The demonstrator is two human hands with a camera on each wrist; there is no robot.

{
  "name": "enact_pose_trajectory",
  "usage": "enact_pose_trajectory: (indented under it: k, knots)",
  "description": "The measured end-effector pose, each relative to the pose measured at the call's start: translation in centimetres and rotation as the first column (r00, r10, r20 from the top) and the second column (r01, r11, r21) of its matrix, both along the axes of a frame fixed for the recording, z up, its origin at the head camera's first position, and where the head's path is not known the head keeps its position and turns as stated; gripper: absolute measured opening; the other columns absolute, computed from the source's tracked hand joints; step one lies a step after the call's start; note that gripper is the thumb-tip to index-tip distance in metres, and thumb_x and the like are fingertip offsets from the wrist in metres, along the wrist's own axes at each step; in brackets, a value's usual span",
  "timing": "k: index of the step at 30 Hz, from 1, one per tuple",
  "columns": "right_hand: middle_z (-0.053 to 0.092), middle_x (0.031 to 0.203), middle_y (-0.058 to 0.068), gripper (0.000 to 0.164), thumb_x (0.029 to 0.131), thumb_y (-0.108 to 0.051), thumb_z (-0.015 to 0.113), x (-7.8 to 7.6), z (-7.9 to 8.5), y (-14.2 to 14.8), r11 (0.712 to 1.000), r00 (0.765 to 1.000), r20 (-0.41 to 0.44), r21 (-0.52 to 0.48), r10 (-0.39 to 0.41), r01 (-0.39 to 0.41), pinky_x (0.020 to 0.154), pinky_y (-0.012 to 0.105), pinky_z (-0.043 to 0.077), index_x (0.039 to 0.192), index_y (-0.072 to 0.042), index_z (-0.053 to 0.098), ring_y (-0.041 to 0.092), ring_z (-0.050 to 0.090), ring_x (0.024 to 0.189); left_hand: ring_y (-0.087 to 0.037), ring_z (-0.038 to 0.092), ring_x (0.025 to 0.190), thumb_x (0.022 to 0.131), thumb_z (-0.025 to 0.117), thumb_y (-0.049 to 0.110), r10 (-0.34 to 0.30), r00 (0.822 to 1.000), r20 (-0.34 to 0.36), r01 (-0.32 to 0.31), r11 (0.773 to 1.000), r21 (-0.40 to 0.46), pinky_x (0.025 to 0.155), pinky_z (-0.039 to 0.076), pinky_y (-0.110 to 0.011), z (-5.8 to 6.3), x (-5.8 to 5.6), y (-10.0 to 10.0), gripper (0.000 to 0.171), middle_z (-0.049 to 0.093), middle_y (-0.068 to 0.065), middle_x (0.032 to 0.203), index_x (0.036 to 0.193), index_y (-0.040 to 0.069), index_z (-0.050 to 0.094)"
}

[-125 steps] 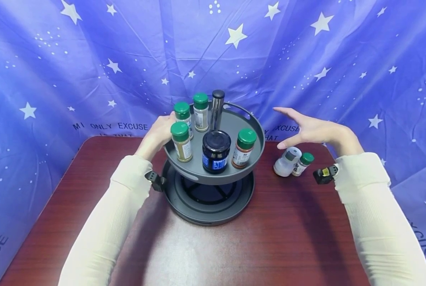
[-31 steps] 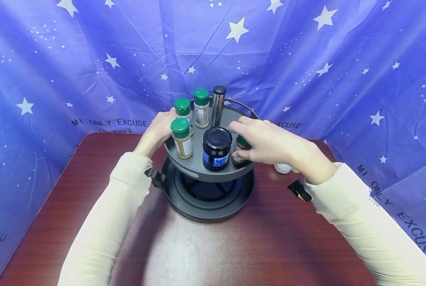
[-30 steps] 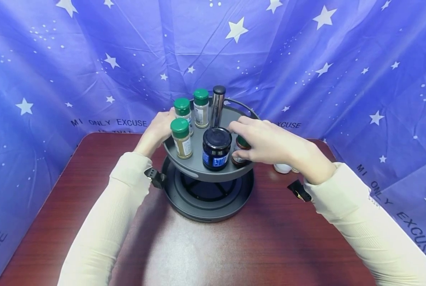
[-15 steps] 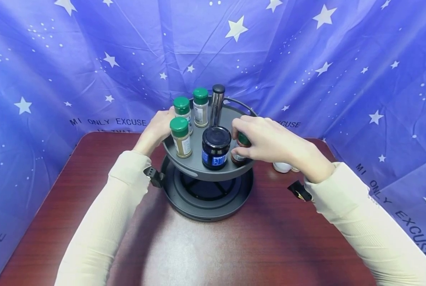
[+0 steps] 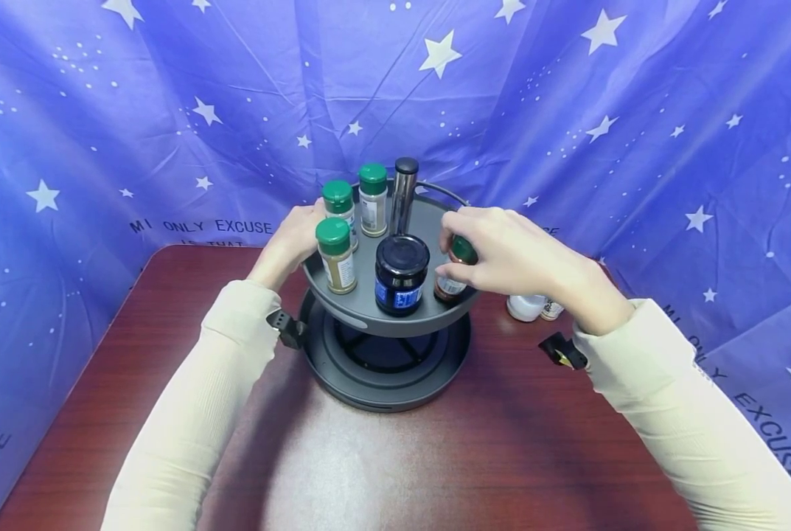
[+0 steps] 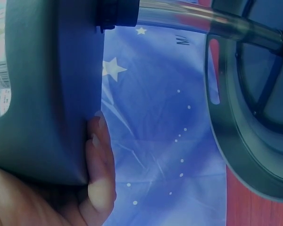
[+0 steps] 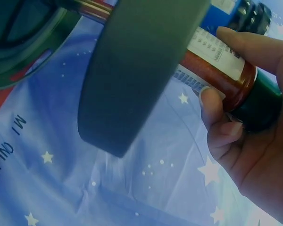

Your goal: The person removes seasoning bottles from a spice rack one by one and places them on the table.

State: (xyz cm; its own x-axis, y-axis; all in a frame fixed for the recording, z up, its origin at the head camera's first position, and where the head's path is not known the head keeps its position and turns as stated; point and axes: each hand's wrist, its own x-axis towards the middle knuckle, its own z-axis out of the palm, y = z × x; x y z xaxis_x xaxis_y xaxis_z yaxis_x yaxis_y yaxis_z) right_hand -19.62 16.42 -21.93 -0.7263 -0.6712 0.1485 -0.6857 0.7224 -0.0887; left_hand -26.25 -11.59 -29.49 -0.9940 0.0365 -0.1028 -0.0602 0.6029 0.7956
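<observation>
In the head view, a two-tier grey turntable rack stands on the table. My left hand (image 5: 298, 234) grips the left rim of its upper tray (image 5: 368, 295); in the left wrist view the fingers (image 6: 98, 165) bend beneath the tray. At the tray's right side, my right hand (image 5: 504, 247) holds a green-capped spice jar with red-brown contents (image 7: 217, 77) between thumb and fingers. The tray wall hides the jar's base, so I cannot tell whether it touches the tray. Left of it stands a dark jar with a blue label (image 5: 402, 273).
Three green-capped spice jars, the front one (image 5: 337, 258) holding tan powder, stand at the tray's left. A metal post (image 5: 404, 195) rises behind. The lower tray (image 5: 385, 394) sits on the table (image 5: 501, 457). A white shaker (image 5: 525, 308) and a small jar (image 5: 551, 310) stand right.
My right hand came from the right, above the table, to the red-brown spice jar and took hold of it. Lately hand and jar shifted slightly right. My left hand stayed on the rim.
</observation>
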Motion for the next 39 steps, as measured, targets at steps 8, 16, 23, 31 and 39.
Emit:
enact_pose_trajectory:
  k: [8,16,23,31,39]
  knots:
    - [0.063,0.085,-0.005,0.019,0.084,-0.026,0.078,0.0,1.3,1.0,0.998,1.000,0.005,-0.055,0.014,-0.013,0.068,0.032,0.042,0.092,-0.016,0.063,0.013,0.054,0.076,-0.036,0.041,0.142,0.106,0.020,0.045,0.000,1.000,-0.001,0.000,1.000,0.011,0.116,0.034,-0.052,0.1,0.1,0.0,0.062,0.046,-0.017,0.152,0.145,0.005,0.047]
    - [0.065,0.085,-0.004,0.018,0.083,-0.022,0.078,-0.1,1.6,1.7,0.997,1.000,-0.017,-0.071,0.007,-0.008,0.068,0.033,0.043,0.092,-0.015,0.065,0.013,0.054,0.076,-0.036,0.040,0.143,0.107,0.019,0.044,0.002,1.000,0.004,-0.002,1.000,0.006,0.117,0.033,-0.052,0.0,0.0,0.0,0.061,0.044,-0.017,0.153,0.146,0.005,0.046]
    - [0.061,0.078,-0.004,0.019,0.083,-0.022,0.078,0.1,2.4,2.3,0.996,0.999,-0.035,-0.083,-0.030,0.027,0.064,0.028,0.040,0.092,-0.015,0.063,0.012,0.049,0.068,-0.036,0.040,0.143,0.107,0.019,0.042,0.004,1.000,-0.002,-0.004,1.000,0.000,0.118,0.033,-0.051,0.0,0.1,0.2,0.061,0.044,-0.017,0.152,0.145,0.004,0.047]
    - [0.060,0.077,-0.005,0.019,0.084,-0.026,0.078,0.2,3.2,3.3,0.994,0.997,-0.045,-0.091,-0.069,0.065,0.062,0.025,0.040,0.093,-0.017,0.064,0.011,0.048,0.067,-0.036,0.040,0.143,0.107,0.019,0.042,0.004,1.000,-0.001,-0.004,1.000,0.001,0.117,0.033,-0.051,0.1,0.1,0.2,0.061,0.045,-0.017,0.152,0.144,0.004,0.048]
    - [0.060,0.076,-0.005,0.018,0.084,-0.028,0.078,-0.1,3.9,4.0,0.991,0.994,-0.046,-0.088,-0.101,0.096,0.061,0.024,0.039,0.092,-0.019,0.064,0.011,0.048,0.066,-0.035,0.040,0.143,0.107,0.019,0.041,0.001,1.000,-0.001,-0.001,1.000,0.008,0.118,0.032,-0.050,0.2,0.1,0.1,0.061,0.046,-0.018,0.151,0.144,0.003,0.048]
